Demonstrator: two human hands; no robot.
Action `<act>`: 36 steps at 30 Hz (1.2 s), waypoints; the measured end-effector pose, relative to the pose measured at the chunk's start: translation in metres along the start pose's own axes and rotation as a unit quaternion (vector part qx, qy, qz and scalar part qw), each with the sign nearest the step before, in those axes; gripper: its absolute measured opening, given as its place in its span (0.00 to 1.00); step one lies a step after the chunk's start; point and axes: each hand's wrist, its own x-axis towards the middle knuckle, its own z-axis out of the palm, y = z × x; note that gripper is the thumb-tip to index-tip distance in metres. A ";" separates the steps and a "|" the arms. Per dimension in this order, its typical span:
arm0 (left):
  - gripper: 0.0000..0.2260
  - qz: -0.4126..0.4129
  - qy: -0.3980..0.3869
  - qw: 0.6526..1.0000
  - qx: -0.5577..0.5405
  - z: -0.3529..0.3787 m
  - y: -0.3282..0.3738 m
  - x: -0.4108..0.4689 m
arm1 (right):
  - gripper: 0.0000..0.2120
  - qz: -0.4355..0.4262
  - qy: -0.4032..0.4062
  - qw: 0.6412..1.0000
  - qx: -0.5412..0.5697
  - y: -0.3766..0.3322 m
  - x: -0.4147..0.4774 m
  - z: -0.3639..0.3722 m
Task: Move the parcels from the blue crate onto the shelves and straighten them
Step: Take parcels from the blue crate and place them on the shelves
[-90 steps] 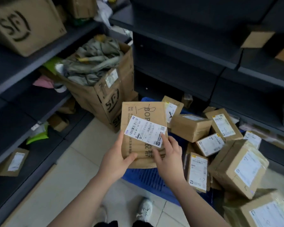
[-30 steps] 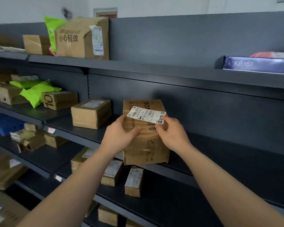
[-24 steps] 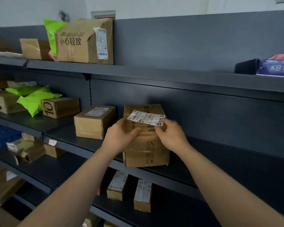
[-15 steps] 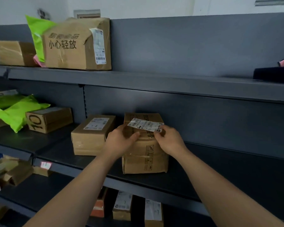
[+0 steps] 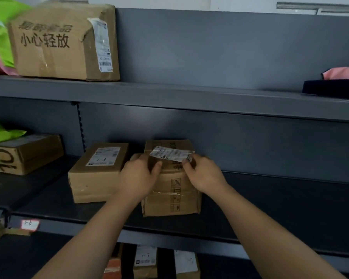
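Dark grey metal shelving (image 5: 189,91): the middle shelf carries the tall brown cardboard parcel with a lifting white label (image 5: 170,200). It stands just beside a flat brown labelled box (image 5: 95,176). Left grip (image 5: 137,176) and right grip (image 5: 205,174) both clasp the parcel's top corners. Judgement: this one is shelved and roughly square, only letting go is left. Blue crate out of view, so the remaining count is unknown.

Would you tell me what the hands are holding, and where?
The cardboard parcel on the shelf: left hand grips its upper left edge, right hand its upper right edge by the label.
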 end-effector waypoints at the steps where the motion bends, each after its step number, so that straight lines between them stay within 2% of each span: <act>1: 0.19 0.019 0.016 0.999 0.032 -0.001 0.002 0.001 | 0.21 -0.007 0.007 1.000 -0.007 0.000 -0.003 -0.004; 3: 0.20 0.061 0.050 0.995 0.065 -0.005 0.012 -0.001 | 0.20 -0.027 0.026 0.999 -0.024 0.001 -0.012 -0.014; 6: 0.20 0.140 0.061 0.987 0.044 -0.004 0.031 -0.009 | 0.17 -0.036 0.062 0.995 -0.073 0.008 -0.033 -0.032; 12: 0.21 0.248 0.009 0.969 0.021 0.029 0.081 -0.048 | 0.24 0.019 0.088 0.980 -0.178 0.048 -0.108 -0.068; 17: 0.20 0.322 -0.047 0.946 0.001 0.065 0.130 -0.105 | 0.27 0.107 0.090 0.959 -0.246 0.090 -0.199 -0.107; 24: 0.15 0.429 -0.128 0.891 -0.068 0.093 0.220 -0.216 | 0.26 0.251 0.102 0.914 -0.302 0.131 -0.350 -0.167; 36: 0.19 0.568 -0.257 0.762 -0.174 0.093 0.375 -0.497 | 0.26 0.494 0.128 0.802 -0.312 0.144 -0.677 -0.256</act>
